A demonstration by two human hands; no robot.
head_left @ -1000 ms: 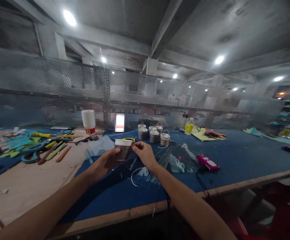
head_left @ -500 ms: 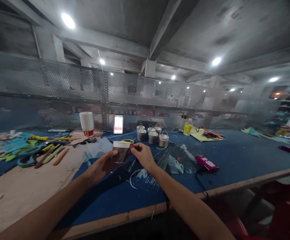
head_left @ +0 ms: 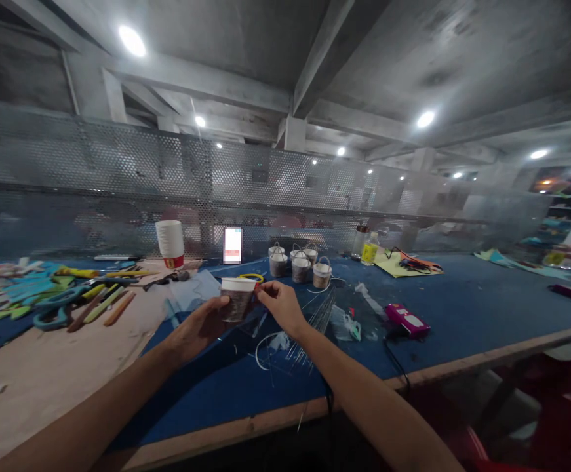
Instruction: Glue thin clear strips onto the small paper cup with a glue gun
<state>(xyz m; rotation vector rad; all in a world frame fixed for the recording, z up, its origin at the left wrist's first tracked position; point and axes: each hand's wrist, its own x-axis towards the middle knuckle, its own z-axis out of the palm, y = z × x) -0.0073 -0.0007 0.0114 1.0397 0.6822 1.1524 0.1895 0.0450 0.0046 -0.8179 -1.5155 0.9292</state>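
Observation:
My left hand is closed around a small paper cup with a white rim and a mottled grey-brown side, held upright above the blue tabletop. Thumb and forefinger of my right hand are pinched together at the cup's right side; a speck of red shows there, but what they hold is too small to name. Behind the hands stand several small cups with looped handles. A yellow-handled tool lies partly hidden behind the held cup. Under my right wrist are loose thin wires and a white curved strip.
At the left, scissors and sticklike tools lie near a stack of white paper cups. Right of my hands are a magenta box, plastic scraps and a yellow-labelled bottle. A perforated metal screen runs behind the table.
Hardly anything differs. The cup and both hands stay in nearly the same place, with the right fingers still pinched at the cup's side.

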